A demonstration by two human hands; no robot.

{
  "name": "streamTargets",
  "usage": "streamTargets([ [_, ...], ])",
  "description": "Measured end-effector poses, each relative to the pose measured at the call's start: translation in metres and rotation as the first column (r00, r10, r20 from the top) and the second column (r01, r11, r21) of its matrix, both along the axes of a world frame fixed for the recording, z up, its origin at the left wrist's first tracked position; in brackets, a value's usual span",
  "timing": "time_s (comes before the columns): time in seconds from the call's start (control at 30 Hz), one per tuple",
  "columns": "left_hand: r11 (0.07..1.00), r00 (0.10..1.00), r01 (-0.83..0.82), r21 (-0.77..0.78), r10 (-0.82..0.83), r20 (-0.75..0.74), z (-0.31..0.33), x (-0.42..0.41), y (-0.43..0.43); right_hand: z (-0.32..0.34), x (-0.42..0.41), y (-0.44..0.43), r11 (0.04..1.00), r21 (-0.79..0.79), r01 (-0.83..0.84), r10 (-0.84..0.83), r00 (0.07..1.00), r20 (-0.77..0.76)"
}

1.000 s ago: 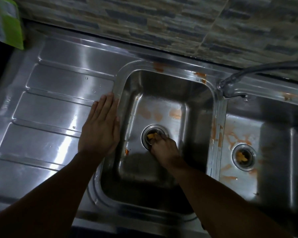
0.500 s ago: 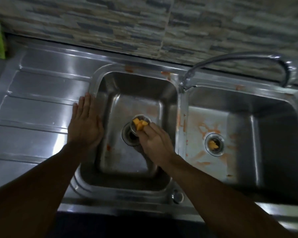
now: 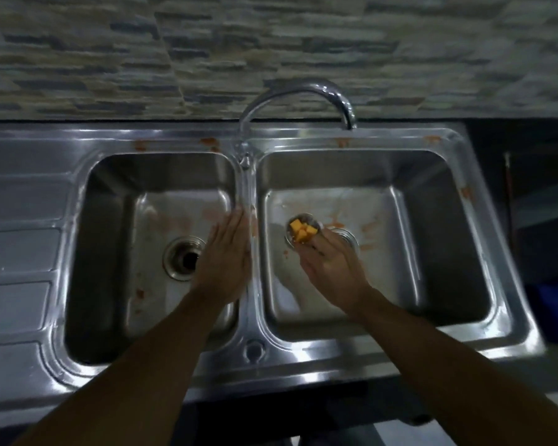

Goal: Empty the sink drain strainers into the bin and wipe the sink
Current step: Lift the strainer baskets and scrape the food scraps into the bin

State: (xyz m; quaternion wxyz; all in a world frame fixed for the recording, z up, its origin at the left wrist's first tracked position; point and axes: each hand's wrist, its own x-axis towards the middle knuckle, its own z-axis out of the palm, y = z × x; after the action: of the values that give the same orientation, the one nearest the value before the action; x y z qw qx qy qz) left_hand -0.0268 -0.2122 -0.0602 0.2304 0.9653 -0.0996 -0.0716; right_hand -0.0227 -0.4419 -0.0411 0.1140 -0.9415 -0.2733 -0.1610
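Note:
A steel double sink (image 3: 248,365) fills the view, smeared with orange stains. My right hand (image 3: 331,268) holds a small metal drain strainer (image 3: 302,231) full of orange food chunks above the right basin. Behind my fingers lies the right drain (image 3: 347,237), mostly hidden. The left basin's drain (image 3: 183,257) is an open dark hole with no strainer in it. My left hand (image 3: 226,262) lies flat, fingers together, over the left basin's right edge by the divider.
A curved chrome faucet (image 3: 298,91) arches over the divider toward the right basin. A ribbed draining board (image 3: 16,252) extends to the left. A stone-pattern tile wall (image 3: 271,43) stands behind. Something blue (image 3: 554,310) shows low at the far right.
My right hand lifted the strainer out of the left drain and carried it right, over the right basin. My left hand shifted from the draining board edge to the divider.

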Motion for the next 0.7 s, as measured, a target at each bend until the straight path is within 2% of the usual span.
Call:
streamTargets([
  [0.1, 1.0, 1.0, -0.022, 0.004, 0.022, -0.007, -0.012, -0.005, -0.023, -0.015, -0.008, -0.024, 1.0, -0.012, 0.014, -0.014, 0.998, -0.059],
  [0.23, 0.986, 0.989, -0.147, -0.075, 0.147, -0.011, -0.016, -0.007, -0.048, -0.035, -0.012, -0.04, 0.998, -0.069, -0.01, 0.0, 0.99, -0.143],
  [0.37, 0.977, 0.977, -0.214, -0.016, 0.215, 0.008, -0.023, -0.006, -0.057, -0.053, -0.008, -0.041, 0.994, -0.1, -0.04, 0.015, 0.971, -0.238],
  [0.47, 0.973, 0.978, -0.209, 0.099, 0.205, 0.048, -0.024, -0.006, -0.057, -0.065, -0.004, -0.04, 0.994, -0.112, -0.012, -0.018, 0.964, -0.264],
  [0.57, 0.957, 0.977, -0.207, 0.206, 0.191, 0.093, -0.02, -0.007, -0.057, -0.078, -0.001, -0.041, 0.967, -0.25, -0.052, -0.018, 0.963, -0.268],
  [0.7, 0.969, 0.983, -0.105, 0.224, 0.067, 0.171, -0.015, -0.016, -0.06, -0.088, 0.0, -0.041, 0.955, -0.281, -0.099, 0.005, 0.949, -0.317],
])
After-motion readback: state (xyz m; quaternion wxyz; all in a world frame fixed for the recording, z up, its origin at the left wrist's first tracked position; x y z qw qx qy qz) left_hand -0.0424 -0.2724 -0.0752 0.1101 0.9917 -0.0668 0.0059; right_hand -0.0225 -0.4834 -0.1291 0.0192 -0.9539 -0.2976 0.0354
